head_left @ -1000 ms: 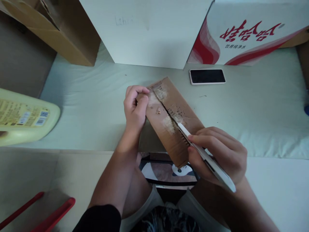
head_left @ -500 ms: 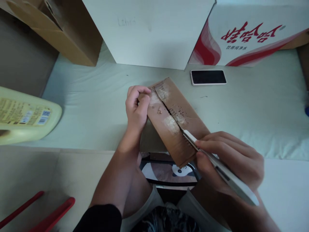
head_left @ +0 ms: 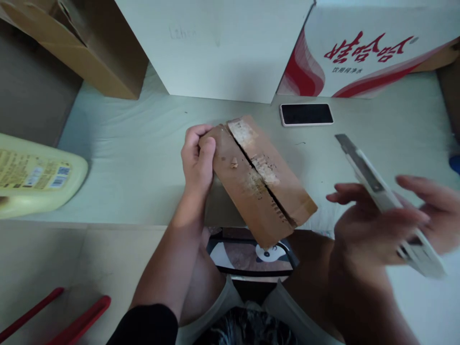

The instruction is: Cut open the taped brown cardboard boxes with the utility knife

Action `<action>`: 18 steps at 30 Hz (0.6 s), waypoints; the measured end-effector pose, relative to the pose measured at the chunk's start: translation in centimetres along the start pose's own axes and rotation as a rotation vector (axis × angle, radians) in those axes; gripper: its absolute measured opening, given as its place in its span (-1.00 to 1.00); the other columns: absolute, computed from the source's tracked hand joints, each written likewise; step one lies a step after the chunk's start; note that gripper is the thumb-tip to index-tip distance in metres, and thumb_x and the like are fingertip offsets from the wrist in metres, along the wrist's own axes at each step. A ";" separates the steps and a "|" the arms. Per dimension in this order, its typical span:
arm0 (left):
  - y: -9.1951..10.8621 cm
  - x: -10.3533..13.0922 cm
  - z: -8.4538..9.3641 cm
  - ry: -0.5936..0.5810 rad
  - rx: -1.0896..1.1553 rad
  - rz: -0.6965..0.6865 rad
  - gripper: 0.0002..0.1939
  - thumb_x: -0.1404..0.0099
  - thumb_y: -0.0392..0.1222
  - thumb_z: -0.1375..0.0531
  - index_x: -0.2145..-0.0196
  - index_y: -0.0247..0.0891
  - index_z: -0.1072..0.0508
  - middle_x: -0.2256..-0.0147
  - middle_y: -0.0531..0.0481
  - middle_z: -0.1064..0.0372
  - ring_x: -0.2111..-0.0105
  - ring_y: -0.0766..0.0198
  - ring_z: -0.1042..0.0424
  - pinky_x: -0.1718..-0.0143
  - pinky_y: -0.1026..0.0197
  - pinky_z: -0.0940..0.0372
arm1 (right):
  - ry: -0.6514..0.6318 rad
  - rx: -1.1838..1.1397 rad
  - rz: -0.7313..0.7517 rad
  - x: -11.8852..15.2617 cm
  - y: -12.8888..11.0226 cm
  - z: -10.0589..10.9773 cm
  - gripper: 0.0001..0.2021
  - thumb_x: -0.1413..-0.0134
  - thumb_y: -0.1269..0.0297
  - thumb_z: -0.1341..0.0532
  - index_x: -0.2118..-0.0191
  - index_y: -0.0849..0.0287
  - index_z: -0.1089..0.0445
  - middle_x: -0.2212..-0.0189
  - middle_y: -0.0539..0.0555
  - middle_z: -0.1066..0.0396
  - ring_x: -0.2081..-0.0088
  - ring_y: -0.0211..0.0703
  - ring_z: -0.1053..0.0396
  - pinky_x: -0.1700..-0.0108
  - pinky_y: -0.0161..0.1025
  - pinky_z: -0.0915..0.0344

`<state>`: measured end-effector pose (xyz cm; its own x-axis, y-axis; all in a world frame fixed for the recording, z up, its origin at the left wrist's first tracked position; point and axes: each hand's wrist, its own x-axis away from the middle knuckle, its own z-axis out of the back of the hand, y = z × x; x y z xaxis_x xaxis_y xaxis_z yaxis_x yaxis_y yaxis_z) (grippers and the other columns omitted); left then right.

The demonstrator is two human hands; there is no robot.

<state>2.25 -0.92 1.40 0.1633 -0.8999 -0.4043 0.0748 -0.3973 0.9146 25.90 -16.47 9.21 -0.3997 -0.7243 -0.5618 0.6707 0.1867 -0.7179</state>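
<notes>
A small brown cardboard box (head_left: 237,191) is held tilted over my lap, its top seam parted in a dark slit with torn, whitish patches on both flaps. My left hand (head_left: 197,158) grips the box's far left corner, thumb on top. Off to the right, apart from the box, my right hand (head_left: 384,225) holds a white utility knife (head_left: 381,191). The knife's metal blade is out and points up and to the left. Some of the right fingers are blurred by motion.
A phone (head_left: 306,114) lies on the pale green cloth (head_left: 136,158). Behind stand a white box (head_left: 219,57), a red-and-white carton (head_left: 359,62) and a brown carton (head_left: 108,57). A yellow jug (head_left: 43,175) lies at left; red handles (head_left: 79,321) show lower left.
My right hand has lifted the utility knife off the box seam and moved it right, turning the blade upward. The seam now shows a slit along to its near end. My left hand keeps its hold.
</notes>
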 end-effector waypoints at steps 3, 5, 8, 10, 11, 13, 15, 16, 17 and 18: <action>0.1 -0.3 0.1 0.055 0.054 -0.016 -0.53 -0.28 0.34 -0.32 0.33 -0.16 -0.52 0.25 -0.02 -0.44 0.12 0.16 -0.46 -0.06 0.12 -0.35 | -0.040 0.171 -0.079 -0.5 3.5 -2.1 -0.71 -0.32 -0.02 -0.22 0.02 0.04 -0.44 0.26 0.07 -0.60 0.34 -0.06 -0.59 0.26 -0.09 -0.50; 0.7 -0.3 0.1 0.088 0.135 0.025 -0.54 -0.26 0.30 -0.36 0.38 -0.17 -0.50 0.25 -0.02 -0.44 0.13 0.17 -0.46 -0.06 0.14 -0.36 | -0.252 0.349 -0.098 -0.9 5.9 -3.0 -0.65 -0.21 0.04 -0.26 -0.03 0.09 -0.44 0.15 0.16 -0.63 0.22 0.04 -0.60 0.14 0.00 -0.53; 2.0 -0.3 -0.2 0.126 0.271 0.145 -0.57 -0.25 0.27 -0.38 0.38 -0.16 -0.47 0.26 0.00 -0.45 0.22 0.22 -0.46 0.06 0.18 -0.40 | -0.488 0.545 -0.113 -1.0 8.1 -3.8 -0.45 -0.13 0.06 -0.24 -0.20 0.19 -0.37 0.00 0.34 -0.58 0.02 0.26 -0.55 -0.02 0.19 -0.48; 2.6 -0.4 -0.2 0.163 0.347 0.196 -0.59 -0.31 0.23 -0.35 0.37 -0.17 -0.46 0.32 0.02 -0.43 0.32 0.26 -0.43 0.17 0.21 -0.40 | -0.576 0.656 -0.148 -0.6 8.5 -4.2 -0.36 -0.14 0.04 -0.22 -0.27 0.28 -0.31 -0.05 0.44 -0.54 -0.06 0.36 -0.49 -0.07 0.26 -0.43; 2.7 -0.5 -0.1 0.193 0.378 0.204 -0.61 -0.36 0.20 -0.31 0.37 -0.17 -0.44 0.36 0.03 -0.40 0.35 0.27 -0.41 0.19 0.22 -0.40 | -0.616 0.704 -0.174 -0.4 8.5 -4.3 -0.34 -0.15 0.04 -0.20 -0.28 0.32 -0.30 -0.06 0.46 -0.52 -0.08 0.40 -0.47 -0.08 0.27 -0.41; 2.1 -0.9 0.6 0.261 0.399 0.197 -0.65 -0.44 0.14 -0.24 0.35 -0.18 -0.42 0.40 0.05 -0.35 0.36 0.30 -0.38 0.16 0.22 -0.40 | -0.666 0.775 -0.220 0.0 8.3 -4.6 -0.32 -0.16 0.02 -0.20 -0.30 0.34 -0.31 -0.13 0.52 -0.45 -0.14 0.47 -0.42 -0.10 0.31 -0.38; 0.4 -1.5 1.8 0.297 0.356 0.173 -0.67 -0.47 0.13 -0.20 0.30 -0.17 -0.40 0.35 0.05 -0.35 0.29 0.31 -0.40 0.03 0.20 -0.40 | -0.631 0.786 -0.220 0.2 8.1 -4.8 -0.35 -0.17 0.01 -0.22 -0.28 0.28 -0.37 -0.27 0.55 -0.32 -0.25 0.55 -0.32 -0.15 0.40 -0.33; -0.7 -1.7 2.5 0.310 0.343 0.167 -0.67 -0.46 0.16 -0.20 0.27 -0.15 -0.37 0.30 0.05 -0.37 0.23 0.31 -0.42 -0.01 0.17 -0.40 | -0.582 0.749 -0.196 0.1 8.0 -4.8 -0.40 -0.16 0.00 -0.23 -0.23 0.24 -0.43 -0.30 0.53 -0.29 -0.30 0.57 -0.28 -0.19 0.45 -0.29; -2.0 -1.8 3.2 0.286 0.316 0.145 -0.63 -0.44 0.22 -0.20 0.29 -0.13 -0.32 0.30 0.06 -0.36 0.21 0.29 -0.43 -0.04 0.11 -0.41 | -0.535 0.667 -0.161 0.1 7.9 -4.8 -0.47 -0.17 -0.01 -0.25 -0.14 0.21 -0.50 -0.28 0.50 -0.32 -0.31 0.54 -0.28 -0.22 0.47 -0.26; -3.1 -1.8 3.9 0.206 0.197 0.025 -0.57 -0.47 0.31 -0.09 0.28 -0.11 -0.27 0.28 0.07 -0.35 0.13 0.28 -0.45 -0.12 0.04 -0.41 | -0.516 0.536 -0.127 -0.1 7.7 -4.8 -0.56 -0.19 -0.02 -0.25 -0.03 0.18 -0.56 -0.21 0.44 -0.41 -0.27 0.46 -0.35 -0.23 0.43 -0.27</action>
<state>-2.07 1.25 -0.75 0.3606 -0.8625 -0.3551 -0.1212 -0.4208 0.8990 28.13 -11.76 1.74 -0.2394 -0.9622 -0.1297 0.9036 -0.1720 -0.3924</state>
